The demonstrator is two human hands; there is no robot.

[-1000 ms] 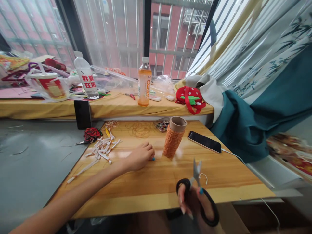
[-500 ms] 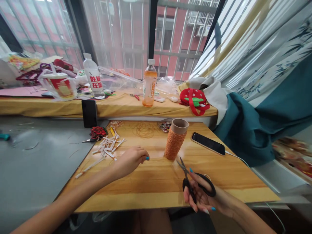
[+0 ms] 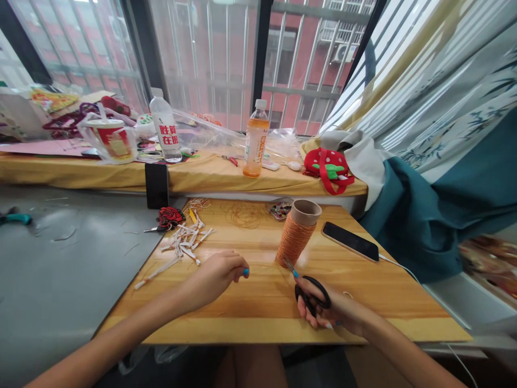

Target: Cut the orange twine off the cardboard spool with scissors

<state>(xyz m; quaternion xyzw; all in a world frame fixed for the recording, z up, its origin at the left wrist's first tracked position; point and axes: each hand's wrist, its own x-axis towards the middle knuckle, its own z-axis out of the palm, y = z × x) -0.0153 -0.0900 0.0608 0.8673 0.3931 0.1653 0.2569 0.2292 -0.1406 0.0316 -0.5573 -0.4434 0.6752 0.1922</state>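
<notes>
My right hand (image 3: 317, 310) grips a pair of black-handled scissors (image 3: 323, 291), fingers at the loops. The blades look closed and point up-left toward the foot of a cone of orange cord (image 3: 296, 240); whether they touch it I cannot tell. That cord is wound on a brown cardboard tube standing upright. My left hand (image 3: 224, 272) hovers over the table left of the cone, thumb and fingers pinched together. Anything thin between them is too small to make out. A short white piece of string (image 3: 348, 295) lies beyond my right wrist.
Cut white strips (image 3: 188, 240) lie at the left of the wooden table (image 3: 242, 328), beside a red-and-black bundle (image 3: 169, 217). Loose thin cord (image 3: 244, 215) and a bead tray (image 3: 280, 209) sit behind. One phone (image 3: 350, 241) lies right, another phone (image 3: 156, 186) leans against the ledge.
My right hand has raised the scissors from the table's front edge toward the cone, and their open blades have closed. The left hand has lifted slightly, drawing away from the cone. The view has shifted left.
</notes>
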